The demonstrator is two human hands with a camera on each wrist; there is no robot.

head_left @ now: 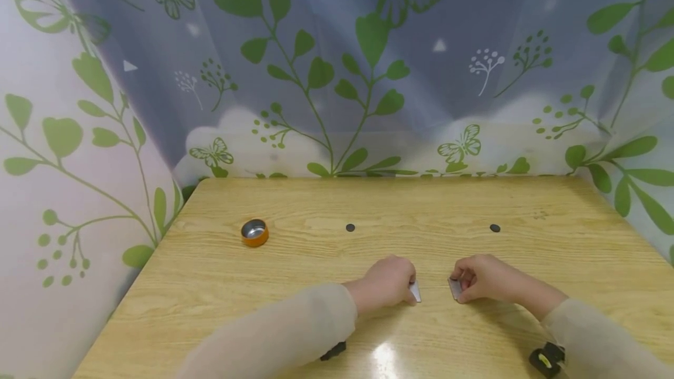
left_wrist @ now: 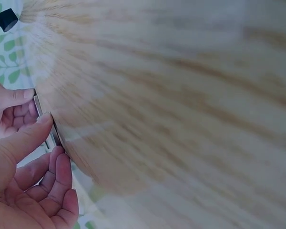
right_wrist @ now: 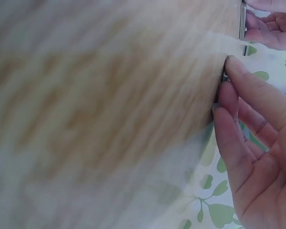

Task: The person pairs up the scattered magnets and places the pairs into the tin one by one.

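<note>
Near the front middle of the wooden table (head_left: 295, 262), my left hand (head_left: 387, 281) pinches a small flat silvery piece (head_left: 416, 292) between thumb and fingers. My right hand (head_left: 489, 278) pinches a similar flat grey piece (head_left: 454, 289) a short way to the right. A gap of tabletop separates the two pieces. In the left wrist view, the left piece (left_wrist: 56, 136) appears edge-on as a thin plate at the tabletop. The right wrist view shows the right thumb and fingertips (right_wrist: 226, 121) around a thin dark edge; most of that piece is hidden.
A small orange bowl (head_left: 255, 242) with a metal inside stands at the back left. Two dark flat discs lie on the table: one disc (head_left: 350, 227) behind the left hand, another disc (head_left: 495, 228) behind the right. A leaf-patterned curtain (head_left: 337, 92) hangs behind the table.
</note>
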